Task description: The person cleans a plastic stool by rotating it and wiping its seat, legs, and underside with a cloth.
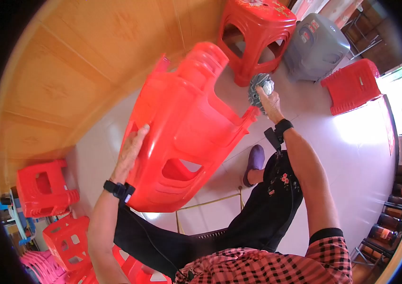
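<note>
A large red plastic stool [177, 128] is tilted on its side in front of my lap, its legs pointing up and away from me. The leg ends show layered edges, so I cannot tell whether more than one stool is nested there. My left hand [132, 151] grips its left side, fingers along the surface. My right hand [270, 104] is closed around a bunched grey-green patterned cloth [259, 90], just right of the stool's leg and apart from it.
Another red stool [260, 28] and a grey stool [315, 47] stand at the back. Stacked red stools lie at the right [352, 86] and left [47, 187]. A wooden panel [87, 57] borders the left. My purple shoe [255, 163] rests on the tiled floor [300, 137].
</note>
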Action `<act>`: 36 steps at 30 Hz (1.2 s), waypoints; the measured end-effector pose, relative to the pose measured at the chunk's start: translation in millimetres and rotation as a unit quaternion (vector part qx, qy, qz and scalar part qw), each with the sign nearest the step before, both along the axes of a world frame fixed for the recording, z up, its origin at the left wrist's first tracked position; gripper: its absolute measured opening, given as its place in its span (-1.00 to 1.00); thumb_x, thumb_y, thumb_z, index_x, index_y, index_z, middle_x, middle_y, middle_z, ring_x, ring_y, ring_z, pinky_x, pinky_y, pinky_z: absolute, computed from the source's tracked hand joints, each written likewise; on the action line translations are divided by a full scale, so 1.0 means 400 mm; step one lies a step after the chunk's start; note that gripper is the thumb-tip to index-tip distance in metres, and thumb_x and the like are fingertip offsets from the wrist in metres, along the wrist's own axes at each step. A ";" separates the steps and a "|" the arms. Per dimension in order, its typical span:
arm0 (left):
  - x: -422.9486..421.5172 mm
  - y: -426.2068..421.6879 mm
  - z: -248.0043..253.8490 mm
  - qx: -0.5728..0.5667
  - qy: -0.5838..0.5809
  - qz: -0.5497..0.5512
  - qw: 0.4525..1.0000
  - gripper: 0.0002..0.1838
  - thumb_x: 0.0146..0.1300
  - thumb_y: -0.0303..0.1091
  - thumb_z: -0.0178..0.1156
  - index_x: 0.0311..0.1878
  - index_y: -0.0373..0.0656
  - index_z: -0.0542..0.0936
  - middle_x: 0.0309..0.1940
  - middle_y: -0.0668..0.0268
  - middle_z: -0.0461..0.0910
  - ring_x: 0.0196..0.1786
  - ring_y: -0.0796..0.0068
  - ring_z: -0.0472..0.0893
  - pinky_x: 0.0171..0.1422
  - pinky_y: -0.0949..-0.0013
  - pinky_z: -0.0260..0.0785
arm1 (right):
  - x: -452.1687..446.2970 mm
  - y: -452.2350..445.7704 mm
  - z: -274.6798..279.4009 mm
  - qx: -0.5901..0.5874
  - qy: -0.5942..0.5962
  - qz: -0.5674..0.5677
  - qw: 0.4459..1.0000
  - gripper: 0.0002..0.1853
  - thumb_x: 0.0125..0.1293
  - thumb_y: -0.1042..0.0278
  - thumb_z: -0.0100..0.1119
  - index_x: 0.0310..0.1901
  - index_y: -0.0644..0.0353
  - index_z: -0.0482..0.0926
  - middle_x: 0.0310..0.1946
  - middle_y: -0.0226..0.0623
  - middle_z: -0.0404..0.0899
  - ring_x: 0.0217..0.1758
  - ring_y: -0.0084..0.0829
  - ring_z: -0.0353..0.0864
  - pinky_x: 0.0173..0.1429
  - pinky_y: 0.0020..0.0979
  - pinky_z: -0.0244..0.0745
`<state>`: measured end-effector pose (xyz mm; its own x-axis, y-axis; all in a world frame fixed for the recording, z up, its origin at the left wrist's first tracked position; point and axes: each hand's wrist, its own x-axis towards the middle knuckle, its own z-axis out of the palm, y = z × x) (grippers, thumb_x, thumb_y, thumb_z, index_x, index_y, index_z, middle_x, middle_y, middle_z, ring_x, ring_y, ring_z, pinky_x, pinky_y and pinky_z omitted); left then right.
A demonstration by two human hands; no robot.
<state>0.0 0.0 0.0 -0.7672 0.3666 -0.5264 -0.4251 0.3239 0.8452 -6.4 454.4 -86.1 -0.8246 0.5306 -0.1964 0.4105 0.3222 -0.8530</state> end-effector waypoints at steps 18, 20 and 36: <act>0.130 0.057 -0.228 -0.069 0.102 0.156 0.980 -0.38 0.18 0.19 0.11 -0.13 -0.30 0.41 -0.18 0.17 0.45 -0.07 0.32 0.40 0.05 0.27 0.23 | 0.048 -0.366 0.182 0.030 0.194 0.217 0.956 -0.67 0.12 0.23 0.19 -0.15 0.27 0.54 -0.38 -0.29 0.61 -0.27 -0.49 0.58 -0.14 -0.40 0.48; 0.089 0.066 -0.164 -0.095 0.107 0.145 0.979 -0.38 0.20 0.19 0.07 -0.13 -0.33 0.40 -0.16 0.12 0.46 -0.03 0.29 0.41 0.08 0.24 0.23 | -0.011 -0.404 0.228 -0.018 0.213 0.141 0.967 -0.68 0.11 0.23 0.20 -0.17 0.26 0.54 -0.38 -0.24 0.62 -0.27 -0.44 0.60 -0.13 -0.37 0.48; 0.074 0.103 -0.114 -0.251 0.237 -0.086 0.934 -0.54 0.21 -0.23 0.18 0.02 -0.40 0.38 -0.10 -0.06 0.48 -0.01 0.10 0.48 0.06 0.10 0.31 | -0.174 -0.261 0.171 0.111 0.154 -0.015 0.982 -0.43 -0.01 -0.07 0.25 -0.09 0.24 0.49 -0.23 0.00 0.62 -0.08 0.03 0.58 0.00 -0.08 0.43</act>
<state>29.7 41.3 -45.7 -0.9100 0.3043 -0.2815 0.0537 0.7600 0.6477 -75.9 350.1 -17.8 -0.8102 0.5571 0.1823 0.1565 0.5053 -0.8487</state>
